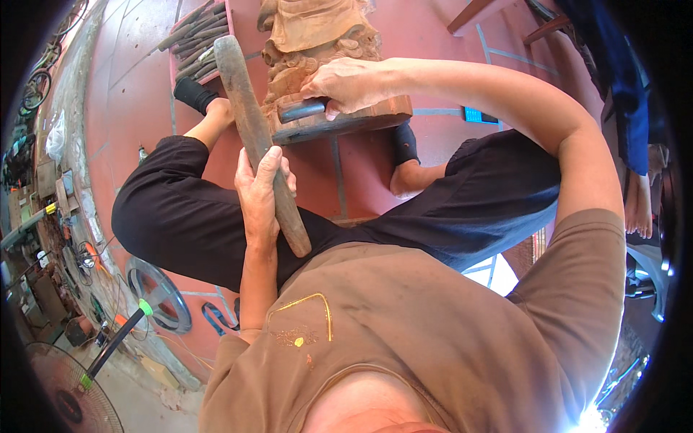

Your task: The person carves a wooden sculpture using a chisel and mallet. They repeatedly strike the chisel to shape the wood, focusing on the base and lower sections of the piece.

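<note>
Woodcarving (323, 45) in brown, its surface worked into folds and rounded knobs, extends away from you between your two feet, its far end running out of the frame at the top. Your left hand (261, 189) is wrapped around a long wooden club (254, 119), thumb and fingers closed about its lower half; the club slants from your lap up toward the carving's left side. Your right hand (351, 84), reaching around from the right with the elbow bent, has its fingers curled around a dark, rounded tool (303, 110) at the near end of the carving, just above the base's darker edge; whether the tool's tip touches the wood, you cannot tell from this view. You sit in black trousers (189, 209) and a brown shirt (433, 317) over a red tiled floor (310, 173). Beyond your left foot, a pink tray (230, 22) holds a bundle of wooden-handled tools (198, 43). A blue-screened device (476, 115) lies to the carving's right, a fan (72, 397) stands at lower left, and another person's bare feet (638, 209) show at the right edge.
</note>
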Demonstrator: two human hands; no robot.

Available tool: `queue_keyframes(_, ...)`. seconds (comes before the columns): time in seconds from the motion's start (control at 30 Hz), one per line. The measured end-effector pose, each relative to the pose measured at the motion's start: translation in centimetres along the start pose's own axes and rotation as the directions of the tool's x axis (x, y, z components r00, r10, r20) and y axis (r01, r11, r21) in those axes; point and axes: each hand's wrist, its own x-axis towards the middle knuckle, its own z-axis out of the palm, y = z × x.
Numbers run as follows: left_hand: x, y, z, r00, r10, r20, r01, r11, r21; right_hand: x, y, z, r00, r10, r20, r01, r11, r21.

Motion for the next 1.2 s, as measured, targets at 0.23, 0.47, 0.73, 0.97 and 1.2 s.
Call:
queue_keyframes(0.23, 0.3, 0.0, 0.1, 1.0, -0.008, 0.006, 0.007, 1.0, 0.017, 0.3, -0.3, -2.2, 0.987, 0.163, -0.004, -0.163, 0.986, -0.025)
queue_keyframes(0.47, 0.2, 0.2, 0.1, 1.0, 0.001, -0.018, 0.0, 1.0, 0.02, -3.0, 2.4, -4.1, 0.941, 0.312, -0.132, -0.312, 0.95, 0.015)
queue_keyframes(0.73, 0.3, 0.3, 0.6, 0.999, -0.035, 0.018, 0.034, 0.999, 0.02, -5.5, 3.1, -5.0, 0.843, 0.496, -0.209, -0.313, 0.768, 0.559)
queue_keyframes(0.97, -0.2, 1.5, 1.2, 0.999, -0.015, 0.052, 0.014, 1.0, 0.016, -9.7, 2.6, -4.1, 0.646, 0.692, -0.323, -0.364, 0.651, 0.666)
queue_keyframes(1.2, -1.5, 11.1, 1.4, 0.971, 0.095, 0.218, -0.137, 0.973, 0.186, -11.2, -1.5, -2.8, 0.337, 0.904, -0.264, -0.107, 0.315, 0.943)
